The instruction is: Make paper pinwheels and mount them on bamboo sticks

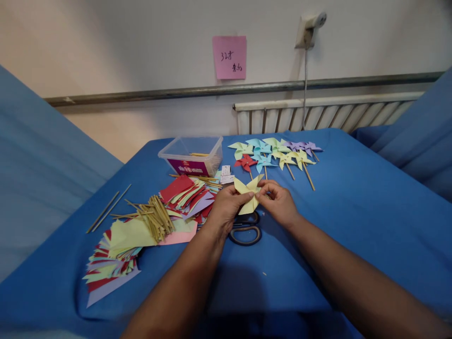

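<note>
A pale yellow paper pinwheel (pixel 250 203) is held up in front of me over the blue table. My left hand (pixel 229 203) is closed on its left side, the thumb pressing near the centre. On the other side my right hand (pixel 277 200) pinches the pinwheel close to its middle; anything small between those fingertips is hidden. Below the pinwheel lie black-handled scissors (pixel 246 235), their blades out of sight. Beyond my hands, several finished pinwheels on sticks lie in rows, among them a red pinwheel (pixel 246 163) and a blue pinwheel (pixel 264 163).
At the left are a bundle of short wooden sticks (pixel 157 220), a pile of coloured paper (pixel 187 195) and a fanned paper stack (pixel 113 263). Behind stands a clear plastic box (pixel 192 150). A small white box (pixel 226 174) sits beside it. The wall has a radiator (pixel 282 120).
</note>
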The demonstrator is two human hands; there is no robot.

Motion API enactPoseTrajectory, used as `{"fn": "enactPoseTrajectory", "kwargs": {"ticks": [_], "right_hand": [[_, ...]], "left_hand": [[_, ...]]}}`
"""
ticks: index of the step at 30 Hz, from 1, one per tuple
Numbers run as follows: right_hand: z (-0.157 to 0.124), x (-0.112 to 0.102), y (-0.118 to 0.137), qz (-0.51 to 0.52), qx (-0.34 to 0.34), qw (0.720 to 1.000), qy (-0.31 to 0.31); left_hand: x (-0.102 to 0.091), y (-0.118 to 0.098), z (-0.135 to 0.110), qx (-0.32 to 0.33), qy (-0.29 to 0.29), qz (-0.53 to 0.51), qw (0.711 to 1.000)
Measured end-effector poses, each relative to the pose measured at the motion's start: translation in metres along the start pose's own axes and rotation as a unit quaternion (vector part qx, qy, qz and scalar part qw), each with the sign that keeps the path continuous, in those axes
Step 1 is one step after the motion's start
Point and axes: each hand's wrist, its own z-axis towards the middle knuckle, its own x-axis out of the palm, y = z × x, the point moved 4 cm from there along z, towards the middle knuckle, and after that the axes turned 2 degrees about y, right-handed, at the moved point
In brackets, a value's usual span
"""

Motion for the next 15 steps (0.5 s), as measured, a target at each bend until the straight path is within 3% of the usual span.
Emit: {"fn": "enactPoseTrajectory", "kwargs": {"ticks": [10,15], "right_hand": [[-0.002,-0.001,0.011,-0.056,-0.048,0.997,-0.007],[-0.002,0.0,0.008,-0.029,-0.032,0.999,-0.01]], "left_hand": [[-0.002,0.003,0.004,-0.009,0.001,0.01,1.0],[-0.003,0.004,0.005,-0.007,0.001,0.01,1.0]]}}
